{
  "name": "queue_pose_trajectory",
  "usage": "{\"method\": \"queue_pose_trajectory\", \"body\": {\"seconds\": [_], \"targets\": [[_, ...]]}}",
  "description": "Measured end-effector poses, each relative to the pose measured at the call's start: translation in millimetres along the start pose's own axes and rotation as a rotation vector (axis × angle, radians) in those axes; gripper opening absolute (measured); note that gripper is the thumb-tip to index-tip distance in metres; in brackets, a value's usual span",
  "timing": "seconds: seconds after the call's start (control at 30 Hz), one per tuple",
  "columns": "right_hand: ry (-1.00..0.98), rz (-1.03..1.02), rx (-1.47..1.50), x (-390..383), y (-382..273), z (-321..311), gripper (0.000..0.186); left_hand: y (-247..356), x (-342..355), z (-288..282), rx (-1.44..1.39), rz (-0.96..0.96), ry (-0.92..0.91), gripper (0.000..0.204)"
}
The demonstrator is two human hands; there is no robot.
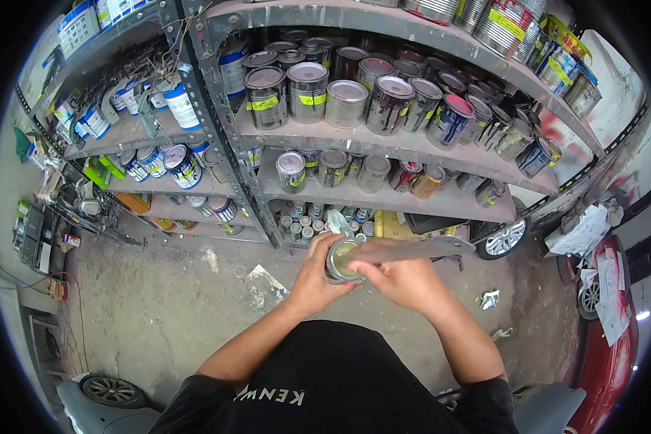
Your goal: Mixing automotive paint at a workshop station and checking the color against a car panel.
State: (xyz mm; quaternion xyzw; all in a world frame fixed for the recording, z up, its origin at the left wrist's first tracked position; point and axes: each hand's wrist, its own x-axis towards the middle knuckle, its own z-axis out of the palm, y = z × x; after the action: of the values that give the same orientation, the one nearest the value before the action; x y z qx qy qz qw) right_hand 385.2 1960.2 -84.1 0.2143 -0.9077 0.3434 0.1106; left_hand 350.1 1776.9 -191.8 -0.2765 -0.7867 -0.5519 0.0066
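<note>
In front of my body I hold a small open metal can (pixel 338 270) with yellow-green stuff inside. My left hand (pixel 316 277) is wrapped round its left side. A pale round piece that looks like a lid (pixel 338 222) shows at the can's far side, beyond my left fingers. My right hand (pixel 401 278) grips a long, flat grey stirring stick (pixel 419 250), thumb bent toward the can's mouth. One end of the stick is over or in the opening, blurred; the other points out to the right. Whether its tip touches the contents I cannot tell.
Ahead stand metal shelves (pixel 383 141) crowded with paint cans (pixel 307 94), some dripped on. Small cans (pixel 307 233) fill the lowest level. Paper scraps (pixel 489 299) lie on the concrete floor (pixel 188 311). A red car part (pixel 609 362) is at right, a wheel (pixel 113 390) at lower left.
</note>
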Motion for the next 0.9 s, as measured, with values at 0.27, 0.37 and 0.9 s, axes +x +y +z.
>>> {"method": "queue_pose_trajectory", "body": {"seconds": [0.27,0.37,0.9], "targets": [[-0.068,-0.028,0.054,-0.1,3.4,-0.7,0.019,-2.7,-5.6,-2.6,0.04,-0.004,0.021,0.089],[-0.186,0.154,-0.082,1.7,3.0,-10.8,0.02,-2.6,-7.2,-2.6,0.044,0.002,0.016,0.089],[-0.095,0.095,-0.055,-3.4,12.4,-1.8,0.018,-0.3,-4.8,-1.4,0.026,0.029,0.015,0.091]]}}
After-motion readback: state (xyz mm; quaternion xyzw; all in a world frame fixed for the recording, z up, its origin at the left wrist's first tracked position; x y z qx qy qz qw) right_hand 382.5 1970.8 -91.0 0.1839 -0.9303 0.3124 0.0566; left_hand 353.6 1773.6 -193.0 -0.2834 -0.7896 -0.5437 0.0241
